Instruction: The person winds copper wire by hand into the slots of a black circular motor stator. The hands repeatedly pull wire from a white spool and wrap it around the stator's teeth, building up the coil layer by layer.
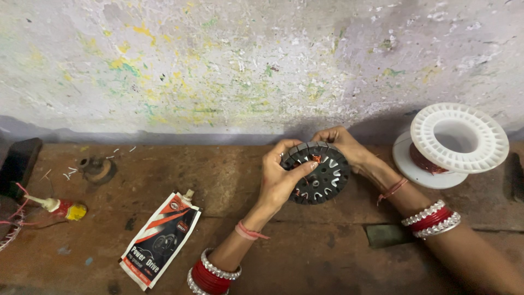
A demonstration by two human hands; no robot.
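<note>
I take the round stator core (pixel 316 173) as my landmark; it is raised above the brown workbench (pixel 305 257), near the stained wall (pixel 245 65). Far left of the core, a small glue tube (pixel 61 208) lies on the bench with red wire strands (pixel 13 221) beside it, and a round metal fitting (pixel 98 170) sits behind them, nearer the wall. Nearer to the core's left lies a flat printed sachet (pixel 160 239), white, red and black, well apart from both hands. The left hand (pixel 279 177) is closed around the core's left rim, thumb across the front face and fingers curled over the top edge; I judge this steadies the part at a working tilt. The right hand (pixel 345 148) is closed on the upper right rim from behind, fingertips at the slots, apparently to feed or seat wire. The core is dark grey, disc-shaped, with segmented teeth around the rim, pale slot liners, and a patch of copper winding (pixel 315 159) near the top. Right of the core, a white plastic spool (pixel 452 145) carrying reddish wire stands on the bench within reach.
</note>
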